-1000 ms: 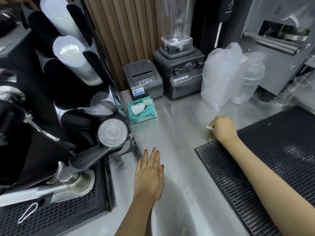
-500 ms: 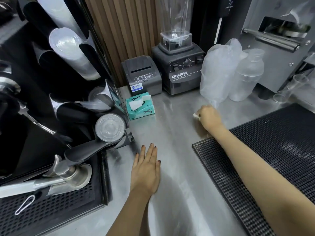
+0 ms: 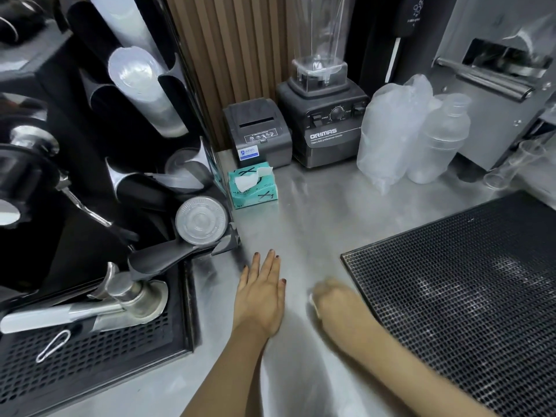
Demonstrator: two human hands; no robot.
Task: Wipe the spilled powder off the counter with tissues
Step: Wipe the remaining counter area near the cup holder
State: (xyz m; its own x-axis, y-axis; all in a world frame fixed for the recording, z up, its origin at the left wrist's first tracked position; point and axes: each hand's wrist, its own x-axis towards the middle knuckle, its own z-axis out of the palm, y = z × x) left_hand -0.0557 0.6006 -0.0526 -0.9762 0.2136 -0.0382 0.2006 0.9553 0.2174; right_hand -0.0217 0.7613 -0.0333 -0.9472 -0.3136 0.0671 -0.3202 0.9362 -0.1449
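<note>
Sweeps back from the bottle (image 3: pixel 439 139), right hand (image 3: pixel 334 302) fisted around the tissue (image 3: pixel 313 300), now beside the flat, straight-fingered left hand (image 3: pixel 260 299); probably finishing this counter (image 3: pixel 316 221) strip

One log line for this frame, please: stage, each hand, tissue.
stage: wiping | left hand: flat on steel counter | right hand: blurred, grips tissue wad beside black mat | tissue box: near receipt printer
</note>
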